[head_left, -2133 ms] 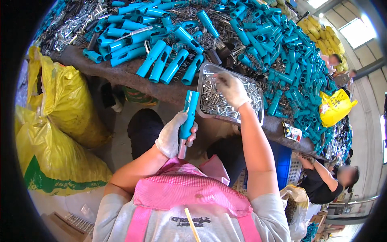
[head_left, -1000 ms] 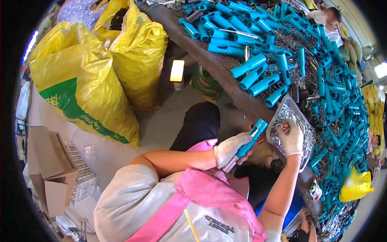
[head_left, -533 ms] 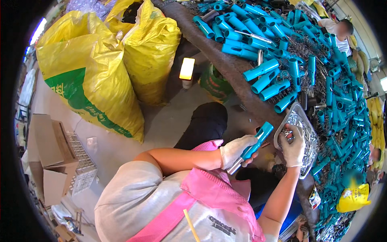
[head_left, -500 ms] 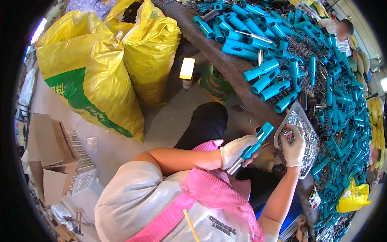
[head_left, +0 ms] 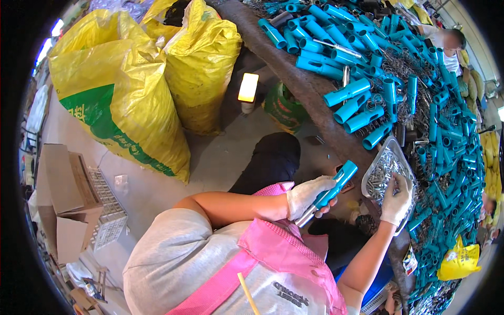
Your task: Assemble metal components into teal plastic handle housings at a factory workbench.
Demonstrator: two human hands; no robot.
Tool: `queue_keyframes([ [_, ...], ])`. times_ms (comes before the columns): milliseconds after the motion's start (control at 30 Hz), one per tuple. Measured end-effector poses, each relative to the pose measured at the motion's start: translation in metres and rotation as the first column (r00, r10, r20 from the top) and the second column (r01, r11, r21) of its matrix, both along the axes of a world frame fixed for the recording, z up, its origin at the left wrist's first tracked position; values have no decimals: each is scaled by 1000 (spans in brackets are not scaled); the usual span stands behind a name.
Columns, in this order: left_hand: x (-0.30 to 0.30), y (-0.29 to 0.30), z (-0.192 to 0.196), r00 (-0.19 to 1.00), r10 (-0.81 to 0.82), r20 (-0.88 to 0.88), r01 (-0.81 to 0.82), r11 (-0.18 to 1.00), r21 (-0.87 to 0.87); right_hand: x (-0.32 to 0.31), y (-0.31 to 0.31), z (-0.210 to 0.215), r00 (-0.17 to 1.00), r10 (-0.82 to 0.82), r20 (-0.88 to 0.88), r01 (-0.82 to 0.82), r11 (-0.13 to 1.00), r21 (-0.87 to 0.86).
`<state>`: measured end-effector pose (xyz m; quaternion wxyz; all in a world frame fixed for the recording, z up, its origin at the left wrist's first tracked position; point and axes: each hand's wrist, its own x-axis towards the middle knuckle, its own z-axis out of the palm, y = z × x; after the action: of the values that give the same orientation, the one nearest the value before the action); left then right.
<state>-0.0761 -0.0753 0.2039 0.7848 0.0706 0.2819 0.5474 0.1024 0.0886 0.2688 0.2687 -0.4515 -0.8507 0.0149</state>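
My left hand (head_left: 307, 197), in a pale glove, is wrapped round a teal slotted tube (head_left: 345, 174). A shiny metal rod (head_left: 306, 216) sticks out of the tube's lower end. My right hand (head_left: 397, 202), also gloved, has its fingertips drawn together over a clear plastic tray (head_left: 369, 176) of small silvery metal pins (head_left: 389, 163). Whether a pin sits between those fingertips I cannot make out. Just beyond the tray, more teal tubes (head_left: 362, 119) lie heaped with dark wire springs (head_left: 362, 131) among them.
Two full yellow sacks (head_left: 205, 68) stand at the far left. Near them are a small lit lamp (head_left: 248, 88) and a green tub (head_left: 283, 107). An opened cardboard box (head_left: 65, 191) and a white crate (head_left: 110, 210) are at left. Another person (head_left: 446, 44) sits across the heap.
My right hand has shifted right and slightly down across the tray, its fingers drawing together. My left hand keeps its grip on the teal tube. The view has shifted slightly.
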Motion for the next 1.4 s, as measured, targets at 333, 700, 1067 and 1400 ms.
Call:
queue_keyframes([
  [333, 0, -3, -3, 1000, -6, 6, 6, 997, 79, -19, -16, -2, 977, 209, -29, -210, 956, -204],
  [700, -2, -4, -9, 999, 36, 25, -38, 997, 69, -28, -9, 6, 994, 78, 77, -55, 964, -262],
  [1067, -6, -8, -9, 1000, 10, 4, -10, 997, 72, -23, -5, 1, 983, 186, -1, -181, 952, -246],
  [1400, -10, -9, -10, 1000, 10, 18, -11, 997, 82, -27, -11, -3, 983, 171, -70, -183, 957, -225],
])
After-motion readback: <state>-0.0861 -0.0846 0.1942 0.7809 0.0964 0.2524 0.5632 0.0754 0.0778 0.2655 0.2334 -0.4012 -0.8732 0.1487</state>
